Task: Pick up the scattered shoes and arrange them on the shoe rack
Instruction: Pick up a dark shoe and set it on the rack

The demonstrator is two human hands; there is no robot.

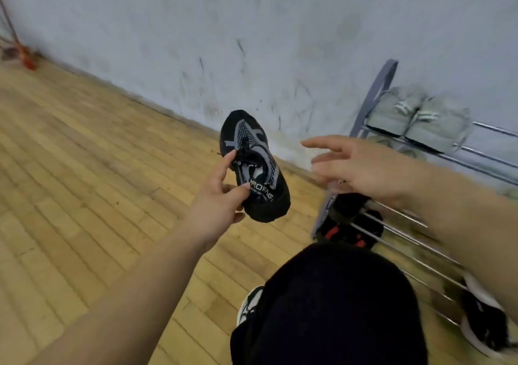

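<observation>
While my left hand pinches the light, soft shoe by its collar, my right hand hovers spread and empty.

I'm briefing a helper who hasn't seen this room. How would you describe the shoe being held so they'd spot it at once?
Start at the metal shoe rack against the pale wall; left of it, over the wooden floor, the left hand holds up a black sneaker. Grey mesh panels and white heel lettering distinguish it from the pale grey pair on the rack's top shelf.
</observation>
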